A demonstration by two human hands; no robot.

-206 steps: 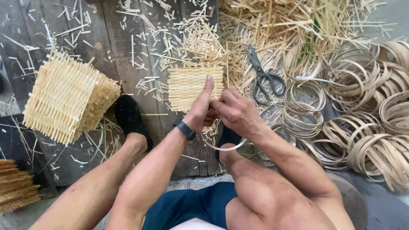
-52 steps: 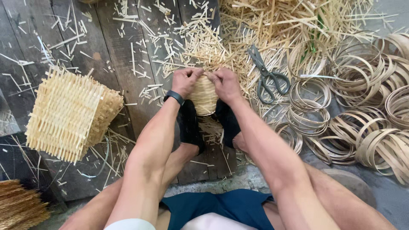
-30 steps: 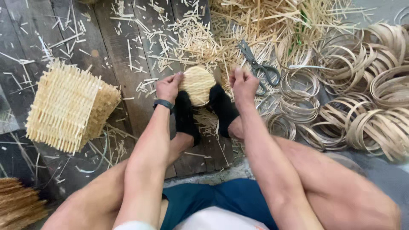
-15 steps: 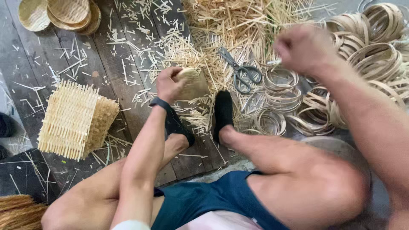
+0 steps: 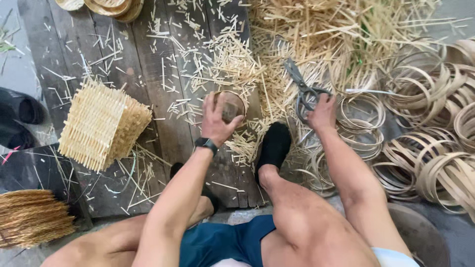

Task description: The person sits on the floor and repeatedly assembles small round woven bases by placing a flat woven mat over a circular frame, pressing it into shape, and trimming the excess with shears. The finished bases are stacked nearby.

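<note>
My left hand (image 5: pixel 216 122) grips a small round woven bamboo bowl (image 5: pixel 230 105) with a hoop rim, held over the dark wooden boards. A black watch sits on that wrist. My right hand (image 5: pixel 322 112) is down on the handles of a pair of grey metal scissors (image 5: pixel 303 89), fingers curled over them; the blades point up and left into the bamboo scraps. My right foot in a black sock (image 5: pixel 275 145) rests between the two hands.
A stack of square woven mats (image 5: pixel 103 126) lies to the left. Many coiled bamboo hoops (image 5: pixel 430 148) fill the right side, with a heap of splints (image 5: pixel 336 34) above. A straw broom (image 5: pixel 29 217), black shoes (image 5: pixel 20 111) and stacked round baskets (image 5: pixel 111 6) border the boards.
My right hand has come down from mid-air onto the scissors. The left hand keeps the bowl, turned slightly. The view has shifted left and up.
</note>
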